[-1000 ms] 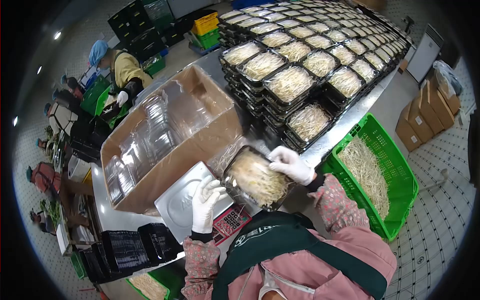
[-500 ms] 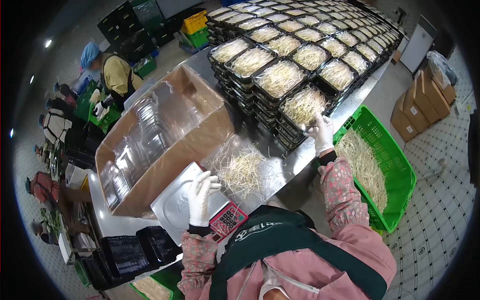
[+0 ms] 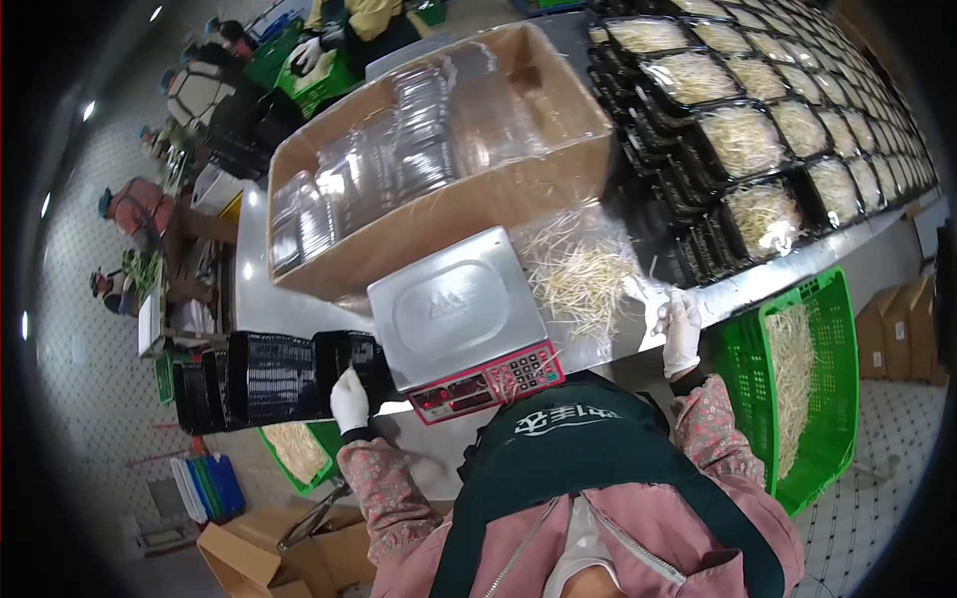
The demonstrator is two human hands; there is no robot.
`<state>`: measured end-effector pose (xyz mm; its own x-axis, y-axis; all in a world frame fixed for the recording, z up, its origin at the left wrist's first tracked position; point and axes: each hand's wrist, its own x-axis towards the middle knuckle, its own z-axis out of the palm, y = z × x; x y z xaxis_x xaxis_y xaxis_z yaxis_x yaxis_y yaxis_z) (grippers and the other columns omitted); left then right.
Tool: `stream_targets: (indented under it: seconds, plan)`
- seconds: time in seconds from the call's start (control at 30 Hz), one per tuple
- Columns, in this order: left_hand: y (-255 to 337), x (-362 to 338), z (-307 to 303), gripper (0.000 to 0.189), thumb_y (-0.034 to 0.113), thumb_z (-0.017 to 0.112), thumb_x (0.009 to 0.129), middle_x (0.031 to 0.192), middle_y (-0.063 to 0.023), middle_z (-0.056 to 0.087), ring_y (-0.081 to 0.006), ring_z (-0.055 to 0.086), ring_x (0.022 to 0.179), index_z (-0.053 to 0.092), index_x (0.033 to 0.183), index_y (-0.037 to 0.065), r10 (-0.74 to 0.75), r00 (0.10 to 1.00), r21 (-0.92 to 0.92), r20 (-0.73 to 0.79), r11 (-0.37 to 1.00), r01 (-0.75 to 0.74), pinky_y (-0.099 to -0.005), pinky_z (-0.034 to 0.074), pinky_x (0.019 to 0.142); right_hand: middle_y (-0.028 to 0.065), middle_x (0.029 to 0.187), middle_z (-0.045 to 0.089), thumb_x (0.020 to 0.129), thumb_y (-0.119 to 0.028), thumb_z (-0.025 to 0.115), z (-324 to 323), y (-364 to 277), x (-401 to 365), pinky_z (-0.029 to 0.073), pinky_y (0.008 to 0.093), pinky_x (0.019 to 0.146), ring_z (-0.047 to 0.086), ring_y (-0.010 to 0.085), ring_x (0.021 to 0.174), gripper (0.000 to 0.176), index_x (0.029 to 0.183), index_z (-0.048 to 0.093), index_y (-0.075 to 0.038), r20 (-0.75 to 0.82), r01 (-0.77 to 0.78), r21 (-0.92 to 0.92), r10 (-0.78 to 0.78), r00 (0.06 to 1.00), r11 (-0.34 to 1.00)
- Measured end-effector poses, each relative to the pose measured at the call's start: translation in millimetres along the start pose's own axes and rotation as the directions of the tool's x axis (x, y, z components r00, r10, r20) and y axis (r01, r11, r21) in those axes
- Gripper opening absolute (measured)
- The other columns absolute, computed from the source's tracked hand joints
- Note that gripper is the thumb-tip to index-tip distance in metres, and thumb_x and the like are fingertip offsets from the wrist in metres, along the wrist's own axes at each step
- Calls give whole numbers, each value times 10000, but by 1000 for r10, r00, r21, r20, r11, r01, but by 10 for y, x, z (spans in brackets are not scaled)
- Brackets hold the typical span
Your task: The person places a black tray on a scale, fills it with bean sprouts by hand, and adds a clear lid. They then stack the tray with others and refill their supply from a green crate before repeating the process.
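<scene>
My left hand [image 3: 350,402], in a white glove, touches the near edge of the black empty trays [image 3: 344,364] at the table's left front; its fingertips are partly hidden against them. My right hand [image 3: 682,334], also gloved, is at the table's front edge, right of a loose pile of bean sprouts [image 3: 583,284]; its fingers are bent and I cannot make out anything in them. Between the hands stands a scale [image 3: 454,309] with a bare metal plate and a red keypad. Stacked black trays of sprouts [image 3: 743,140] fill the right side of the table.
An open cardboard box [image 3: 449,214] of clear plastic lids lies behind the scale. A green crate [image 3: 842,379] of sprouts is at the right, another crate [image 3: 321,468] below the left trays. Several people work at the far left; one co-worker's gloved hand [image 3: 305,55] shows beyond the box.
The view has swung left and down. My left hand has moved from above the scale to the black trays. My right hand has left the filled tray and come back to the table edge.
</scene>
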<state>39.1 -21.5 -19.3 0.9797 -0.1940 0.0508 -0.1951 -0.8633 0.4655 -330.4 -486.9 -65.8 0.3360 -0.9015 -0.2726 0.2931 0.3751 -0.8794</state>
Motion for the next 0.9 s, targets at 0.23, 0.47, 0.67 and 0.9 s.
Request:
stream_targets:
  seconds: [0.23, 0.47, 0.67, 0.9]
  plan:
    - [100, -171, -37, 298, 195, 604, 923, 1042, -188, 706, -301, 694, 951, 679, 1141, 7, 60, 998, -181, 4, 982, -58, -347, 518, 871, 24, 702, 609, 982, -135, 568, 628, 134, 107, 449, 198, 444, 513, 64, 486, 110, 1064, 607, -73, 233, 27, -126, 3, 972, 992]
    - [142, -252, -76, 222, 77, 811, 750, 707, -55, 645, -89, 566, 663, 605, 758, -5, 69, 940, -124, -334, 985, -116, -270, 477, 650, 8, 725, 585, 969, -102, 580, 1133, 409, -209, 385, 178, 414, 481, 40, 503, 89, 1055, 598, -92, 407, -44, -201, 125, 905, 978]
    - [539, -79, -403, 188, 54, 794, 795, 767, 11, 598, -75, 520, 700, 610, 803, 13, -125, 862, -480, -491, 865, -148, -244, 470, 649, 4, 911, 600, 950, -89, 607, 1201, 519, -529, 440, 202, 621, 520, 57, 728, 200, 1147, 579, -67, 401, 200, -378, -35, 916, 904]
    - [1952, 54, -111, 165, -56, 650, 888, 929, -6, 655, -68, 574, 812, 646, 1047, -11, 36, 947, -845, -320, 441, -302, -220, 478, 741, 180, 1327, 537, 813, -379, 777, 784, 370, -800, 455, 403, 1007, 554, 308, 1200, 787, 1447, 399, -105, 380, 186, -792, 232, 896, 581]
